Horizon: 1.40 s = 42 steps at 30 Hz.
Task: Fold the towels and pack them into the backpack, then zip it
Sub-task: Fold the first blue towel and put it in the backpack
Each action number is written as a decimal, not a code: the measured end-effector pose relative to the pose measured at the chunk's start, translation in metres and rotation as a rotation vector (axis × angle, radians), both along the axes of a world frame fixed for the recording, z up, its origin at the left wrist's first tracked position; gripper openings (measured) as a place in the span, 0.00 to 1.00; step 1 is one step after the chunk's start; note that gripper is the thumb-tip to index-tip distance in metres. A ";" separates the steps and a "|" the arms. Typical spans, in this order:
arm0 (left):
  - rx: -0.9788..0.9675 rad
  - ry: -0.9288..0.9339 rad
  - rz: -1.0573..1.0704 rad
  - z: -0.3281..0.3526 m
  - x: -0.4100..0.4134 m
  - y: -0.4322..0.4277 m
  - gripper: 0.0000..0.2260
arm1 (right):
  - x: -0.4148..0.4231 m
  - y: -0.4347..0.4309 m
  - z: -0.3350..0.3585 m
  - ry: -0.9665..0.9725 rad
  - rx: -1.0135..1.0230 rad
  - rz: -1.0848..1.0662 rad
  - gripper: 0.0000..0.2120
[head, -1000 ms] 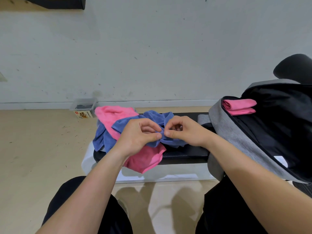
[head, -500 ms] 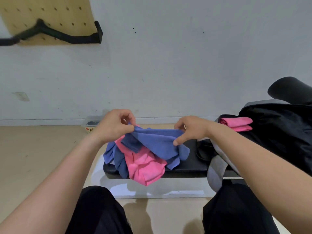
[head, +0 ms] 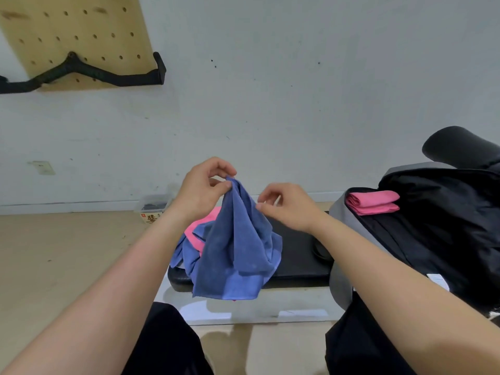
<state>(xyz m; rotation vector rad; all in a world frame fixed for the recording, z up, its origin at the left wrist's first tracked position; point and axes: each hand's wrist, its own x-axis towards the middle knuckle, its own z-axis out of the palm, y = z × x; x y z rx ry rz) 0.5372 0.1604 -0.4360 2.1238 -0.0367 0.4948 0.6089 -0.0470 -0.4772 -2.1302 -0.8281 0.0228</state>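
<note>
Fingers (head: pixel 226 167) of the left hand (head: pixel 203 193) are curled tight, index tip against thumb. They pinch one corner of a blue towel (head: pixel 235 247) and hold it up above the worktop (head: pixel 297 253). On the right hand (head: pixel 289 209) the fingers (head: pixel 270 189) are loosely bent, with the thumb tip at the cloth's right edge; I cannot tell whether that pinch has actually caught the fabric.

From the held corner the towel hangs in loose folds. Its lower hem drops past the near edge of the worktop, above the gap between the person's knees (black trousers on both).

Behind it, on the left end of the black padded worktop, a pink towel (head: pixel 198 231) and a second blue towel (head: pixel 185 255) lie crumpled together, the blue one spilling over the left edge. A stretch of black pad shows between the hanging cloth and the backpack (head: pixel 339 280). The backpack leans open at the right end, grey shell outside and black lining showing. A folded pink towel (head: pixel 373 203) sits just inside its upper rim.

Farther off, a small box (head: pixel 154 209) stands on the tan floor (head: pixel 67 253) by the skirting. On the white wall hangs a pegboard (head: pixel 75 28) with a black bar handle (head: pixel 94 73) across it.
</note>
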 end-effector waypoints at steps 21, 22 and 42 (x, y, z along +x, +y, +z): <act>0.165 -0.066 0.241 0.005 -0.002 0.023 0.09 | 0.043 -0.004 0.007 0.050 -0.409 -0.233 0.11; 0.163 -0.071 0.261 0.005 -0.001 0.027 0.09 | 0.046 -0.011 0.005 0.064 -0.430 -0.247 0.10; 0.246 0.042 0.487 -0.024 0.025 0.067 0.09 | 0.042 -0.086 0.020 0.358 -0.254 0.041 0.14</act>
